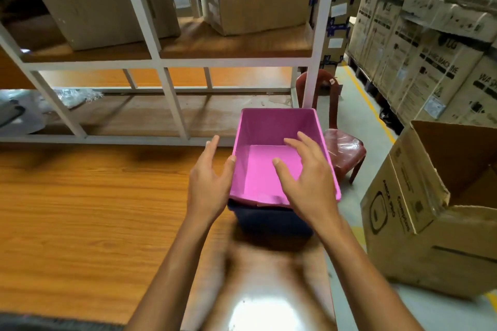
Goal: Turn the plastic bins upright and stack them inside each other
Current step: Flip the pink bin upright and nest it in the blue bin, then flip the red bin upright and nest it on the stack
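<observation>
pink bin point(271, 169) nested in blue bin point(271, 220), upright

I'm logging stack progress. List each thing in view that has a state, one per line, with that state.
Pink bin: upright, open, empty, nested in the dark bin.
Dark bin: upright on the table, holding the pink bin.
Left hand: open, thumb at the pink bin's left rim.
Right hand: open, fingers spread over the pink bin.
Cardboard box: on the floor, flaps open.
Red chair: upright, unoccupied.

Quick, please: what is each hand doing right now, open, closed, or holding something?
Left hand: open, thumb on the pink bin rim, not gripping.
Right hand: open, fingers spread over the pink bin, holding nothing.
</observation>
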### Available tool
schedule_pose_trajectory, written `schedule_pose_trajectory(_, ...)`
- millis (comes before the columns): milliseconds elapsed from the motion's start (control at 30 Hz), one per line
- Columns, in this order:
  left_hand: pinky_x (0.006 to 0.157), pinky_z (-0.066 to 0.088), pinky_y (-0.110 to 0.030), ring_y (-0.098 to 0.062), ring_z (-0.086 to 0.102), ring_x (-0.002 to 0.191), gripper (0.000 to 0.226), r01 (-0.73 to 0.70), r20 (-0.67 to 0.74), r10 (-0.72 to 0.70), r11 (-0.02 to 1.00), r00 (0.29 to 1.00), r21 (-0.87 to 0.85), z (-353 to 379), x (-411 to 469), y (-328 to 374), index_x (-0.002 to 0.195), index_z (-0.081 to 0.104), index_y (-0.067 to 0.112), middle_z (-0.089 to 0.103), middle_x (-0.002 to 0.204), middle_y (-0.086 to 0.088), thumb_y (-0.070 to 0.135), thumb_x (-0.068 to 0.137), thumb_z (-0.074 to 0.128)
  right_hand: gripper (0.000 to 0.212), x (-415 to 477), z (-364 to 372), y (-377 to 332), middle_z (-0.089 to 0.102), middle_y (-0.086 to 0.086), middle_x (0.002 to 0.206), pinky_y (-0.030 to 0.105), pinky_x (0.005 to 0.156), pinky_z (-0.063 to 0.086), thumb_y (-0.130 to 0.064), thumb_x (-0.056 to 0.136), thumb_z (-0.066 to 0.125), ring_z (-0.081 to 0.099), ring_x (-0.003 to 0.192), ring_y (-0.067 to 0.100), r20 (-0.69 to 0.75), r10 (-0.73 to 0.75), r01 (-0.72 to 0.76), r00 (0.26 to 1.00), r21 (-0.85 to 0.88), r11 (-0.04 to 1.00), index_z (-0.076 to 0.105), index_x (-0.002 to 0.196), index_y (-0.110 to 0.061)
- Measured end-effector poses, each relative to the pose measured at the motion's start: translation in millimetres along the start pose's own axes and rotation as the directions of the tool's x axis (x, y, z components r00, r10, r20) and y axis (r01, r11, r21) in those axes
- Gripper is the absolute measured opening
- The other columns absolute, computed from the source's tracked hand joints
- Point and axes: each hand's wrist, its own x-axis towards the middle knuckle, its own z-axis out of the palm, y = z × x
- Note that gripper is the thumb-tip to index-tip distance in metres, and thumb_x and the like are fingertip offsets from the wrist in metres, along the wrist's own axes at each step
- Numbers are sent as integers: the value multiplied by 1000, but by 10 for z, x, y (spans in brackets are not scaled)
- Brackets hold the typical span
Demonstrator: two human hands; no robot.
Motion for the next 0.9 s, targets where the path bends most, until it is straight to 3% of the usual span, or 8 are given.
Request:
schedule_pose_trajectory(167,117,34,-38,-5,34,144,63,-37,-83,36,999,996,-4,-351,-427,-291,147,44,16,45,153,-2,40,90,55,47,-453,364,-198,57,8,140,43,98,53,-37,88,62,56,128,21,-24,-107,110,994,183,977,65,126,-10)
schedule_pose_trajectory(500,116,29,-20,-7,31,146,58,85,-211,-63,992,975,94,-1496,-1186,-1087,147,44,11,44,153,-2,28,93,57,45,-1373,1303,-819,54,8,143,49,96,53,-32,89,63,52,132,19,206,-225,151,952,321,935,64,127,-9)
schedule_pose_trajectory(700,117,30,-25,-7,31,146,56,146,-317,-98,981,943,132,-2579,-1614,-1597,146,44,9,44,152,2,24,95,57,50,-1906,2103,-1526,54,10,144,49,94,54,-33,89,63,52,132,21,296,-295,178,908,365,914,61,131,-8)
schedule_pose_trajectory(900,116,28,-19,-8,31,146,56,202,-442,-105,963,891,178,-3820,-1951,-2102,146,44,7,42,151,4,21,94,58,55,-2485,2987,-2364,53,8,145,51,94,54,-39,90,59,52,132,21,390,-370,193,843,423,885,58,136,-8)
